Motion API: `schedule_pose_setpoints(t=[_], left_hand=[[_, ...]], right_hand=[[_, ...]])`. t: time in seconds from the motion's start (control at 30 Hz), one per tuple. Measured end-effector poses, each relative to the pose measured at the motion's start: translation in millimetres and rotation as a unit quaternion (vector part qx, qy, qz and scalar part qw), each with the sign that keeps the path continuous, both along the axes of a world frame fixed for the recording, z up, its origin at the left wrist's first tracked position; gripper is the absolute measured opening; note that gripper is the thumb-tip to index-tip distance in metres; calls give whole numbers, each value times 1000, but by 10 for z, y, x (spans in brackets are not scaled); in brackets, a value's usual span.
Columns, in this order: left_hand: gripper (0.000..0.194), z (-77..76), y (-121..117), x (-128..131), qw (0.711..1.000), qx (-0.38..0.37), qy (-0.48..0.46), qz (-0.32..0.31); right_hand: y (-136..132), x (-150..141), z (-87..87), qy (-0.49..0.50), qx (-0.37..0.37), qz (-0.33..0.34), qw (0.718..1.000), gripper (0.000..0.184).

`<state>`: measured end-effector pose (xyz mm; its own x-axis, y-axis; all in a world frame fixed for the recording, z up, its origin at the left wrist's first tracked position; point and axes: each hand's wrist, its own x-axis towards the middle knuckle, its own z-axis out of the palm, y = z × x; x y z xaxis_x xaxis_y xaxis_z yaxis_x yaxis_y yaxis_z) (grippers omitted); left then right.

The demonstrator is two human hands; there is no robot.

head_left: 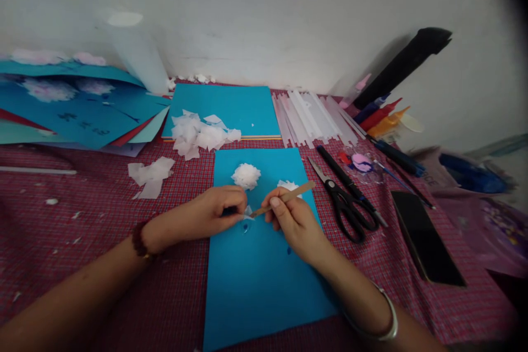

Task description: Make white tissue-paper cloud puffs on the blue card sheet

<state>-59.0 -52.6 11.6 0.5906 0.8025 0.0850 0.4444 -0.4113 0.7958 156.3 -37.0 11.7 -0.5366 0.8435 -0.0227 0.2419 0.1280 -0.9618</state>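
Observation:
My left hand (pixel 223 209) is closed in a pinch, with a small piece of thin white paper (pixel 248 214) at its fingertips. Between the thumb and fingers of my right hand (pixel 291 220) is a flat, tan stick (pixel 303 188), its narrow tip touching or very near that piece. Both hands are over a blue sheet of card (pixel 264 286). A fluffy white paper puff (pixel 246 176) sits on the card above my left hand. Another white puff (pixel 289 185) is partly hidden behind my right hand and the stick. Blue spots mark the card near my fingers.
Torn white paper pieces (pixel 198 133) lie partly on a stack of blue card (pixel 231 104). To the right are black scissors (pixel 350 212), a black pen (pixel 336 164), a phone (pixel 427 239), translucent strips (pixel 309 115) and paint tubes (pixel 383 113). Decorated blue cards (pixel 82 115) stand left.

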Motion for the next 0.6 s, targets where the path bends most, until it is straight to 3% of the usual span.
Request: schedule_pose_setpoints(t=[0.3,0.6], left_hand=[[12,-54,5,-6,999,28,-3,19],[12,-63,11,-13,999,38,4,2]], right_hand=[[-3,-4,9,-2,-1,3,1000,29],[4,82,117,27,-27,-60,997,28]])
